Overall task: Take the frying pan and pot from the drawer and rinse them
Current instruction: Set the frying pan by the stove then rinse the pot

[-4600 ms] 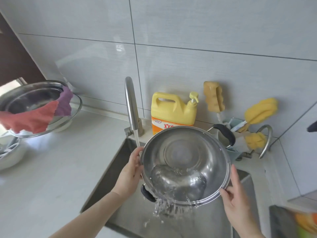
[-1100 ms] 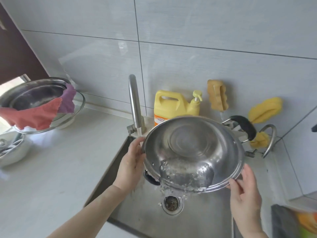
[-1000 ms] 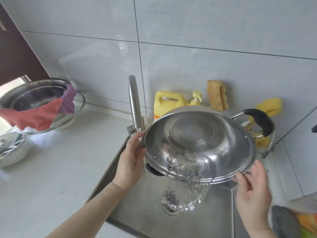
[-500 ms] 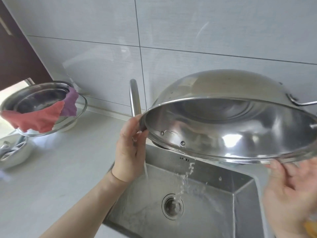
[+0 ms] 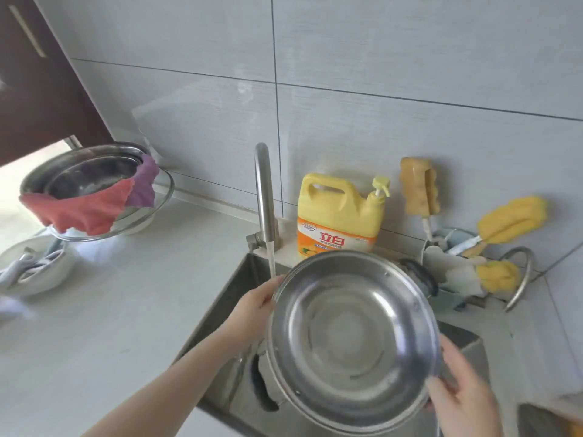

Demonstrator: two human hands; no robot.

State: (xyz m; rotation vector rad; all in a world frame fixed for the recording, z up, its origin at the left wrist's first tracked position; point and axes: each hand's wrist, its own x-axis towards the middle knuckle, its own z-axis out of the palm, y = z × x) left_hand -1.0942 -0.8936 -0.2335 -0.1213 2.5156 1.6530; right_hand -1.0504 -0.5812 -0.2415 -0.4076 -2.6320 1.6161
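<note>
While the grey tiled wall fills the upper half of the frame and the pale countertop spreads across the lower left, the steel sink sits at lower centre with its faucet running a thin stream. Over the sink, lower centre-right, the person holds the stainless pot tilted so its empty, shiny inside faces the camera. At the far left of the frame a stack of steel bowls carries a red and purple cloth, with a white dish below it. A yellow detergent jug stands behind the sink, and yellow sponge brushes lean in a holder at the right edge.

The left hand grips the pot's left rim, fingers curled over the edge, just under the stream. The right hand is blurred at the lower right rim; it appears to clasp the edge, fingers wrapped.

Judging by the dry-looking interior, the step in hand is rinsing the pot. To do it well, the rim should swing under the stream, both hands keeping a firm hold on the wet steel, and the pot should be turned so water sweeps the whole wall before tipping out over the drain. No frying pan can be identified.
</note>
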